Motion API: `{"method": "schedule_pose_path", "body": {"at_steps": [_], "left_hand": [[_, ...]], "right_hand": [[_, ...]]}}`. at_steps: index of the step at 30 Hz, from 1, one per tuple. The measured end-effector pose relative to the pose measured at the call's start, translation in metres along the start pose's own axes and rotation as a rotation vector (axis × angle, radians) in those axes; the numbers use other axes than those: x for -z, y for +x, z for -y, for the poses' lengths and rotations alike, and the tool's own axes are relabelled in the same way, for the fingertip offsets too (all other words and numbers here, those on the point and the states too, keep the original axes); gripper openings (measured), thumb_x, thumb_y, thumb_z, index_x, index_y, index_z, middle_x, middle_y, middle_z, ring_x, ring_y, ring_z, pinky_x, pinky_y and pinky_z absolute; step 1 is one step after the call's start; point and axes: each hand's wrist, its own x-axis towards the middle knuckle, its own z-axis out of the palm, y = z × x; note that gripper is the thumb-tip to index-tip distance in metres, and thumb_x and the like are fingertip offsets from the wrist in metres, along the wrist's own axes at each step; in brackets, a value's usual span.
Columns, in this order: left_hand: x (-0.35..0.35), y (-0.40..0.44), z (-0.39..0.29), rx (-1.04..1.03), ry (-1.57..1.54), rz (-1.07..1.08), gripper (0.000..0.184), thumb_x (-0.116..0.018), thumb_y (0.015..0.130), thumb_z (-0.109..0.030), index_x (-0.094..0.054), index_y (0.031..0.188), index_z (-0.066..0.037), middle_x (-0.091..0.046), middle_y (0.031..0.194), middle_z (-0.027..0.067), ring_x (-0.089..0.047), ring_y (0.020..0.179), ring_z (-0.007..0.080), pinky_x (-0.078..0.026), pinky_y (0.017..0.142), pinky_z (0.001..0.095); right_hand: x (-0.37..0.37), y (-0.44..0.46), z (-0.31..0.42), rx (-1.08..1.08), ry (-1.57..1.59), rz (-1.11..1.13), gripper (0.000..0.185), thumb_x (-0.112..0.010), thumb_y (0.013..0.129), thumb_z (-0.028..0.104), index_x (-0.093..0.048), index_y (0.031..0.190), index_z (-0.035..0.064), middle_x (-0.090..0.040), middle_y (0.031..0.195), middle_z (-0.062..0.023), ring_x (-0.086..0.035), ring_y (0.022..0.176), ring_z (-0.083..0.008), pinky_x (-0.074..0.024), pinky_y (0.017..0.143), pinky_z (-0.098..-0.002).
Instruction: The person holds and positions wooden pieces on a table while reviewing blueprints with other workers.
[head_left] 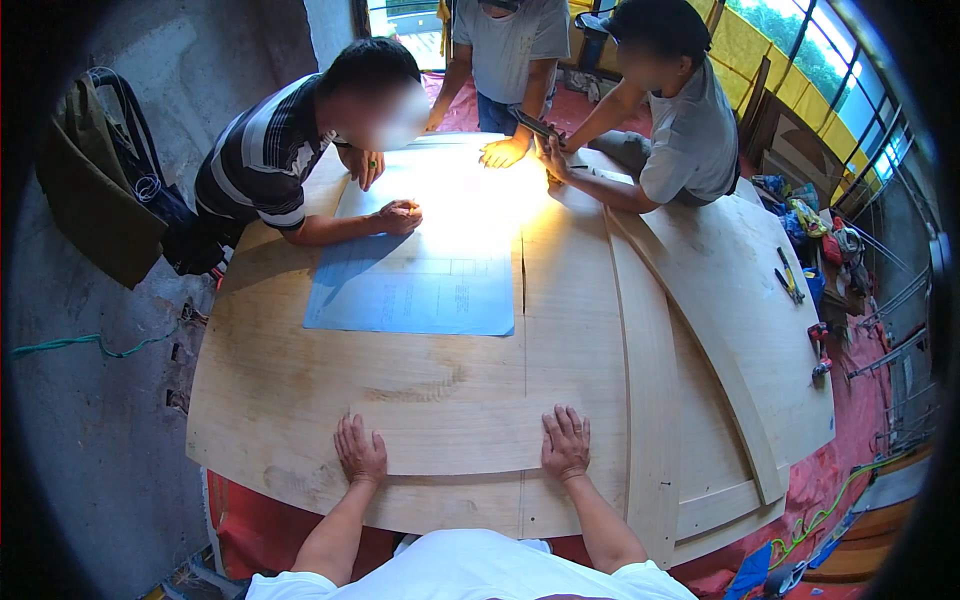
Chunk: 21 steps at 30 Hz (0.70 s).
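My left hand [360,450] lies flat on a light plywood board [560,360], its fingers pointing away from me. Farther right, my right hand [567,443] rests the same way near the board's front edge, fingers spread a little. Neither hand holds anything. A loose wooden plank [460,440] spans the space between my two hands. Beyond them lies a large printed drawing sheet [420,300], its upper part washed out by a bright light. To the right of my right hand, a wide wooden strip [645,400] runs away from me, with a slanted strip [705,360] beside it.
A person in a striped shirt [270,150] leans over the sheet from the left. Another person stands at the back; a third, in a cap [660,25], holds a dark device at right. Pliers [789,275] and a red power tool [820,350] lie near the right edge.
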Motion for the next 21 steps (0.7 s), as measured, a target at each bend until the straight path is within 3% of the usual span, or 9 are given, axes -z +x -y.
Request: {"method": "schedule_pose_path", "body": {"at_steps": [21], "left_hand": [[0.0021, 0.0005, -0.0017, -0.013, -0.009, -0.017, 0.054, -0.056, 0.087, -0.027, -0.045, 0.135, -0.005, -0.043, 0.141, 0.0213, -0.037, 0.134, 0.0376, -0.027, 0.113, 0.0525]], "right_hand": [[-0.0022, -0.0011, -0.002, 0.0, 0.005, 0.001, 0.05, -0.06, 0.081, 0.022, -0.057, 0.13, 0.022, -0.047, 0.144, -0.0065, -0.038, 0.138, -0.0283, -0.0223, 0.113, -0.0595]]}}
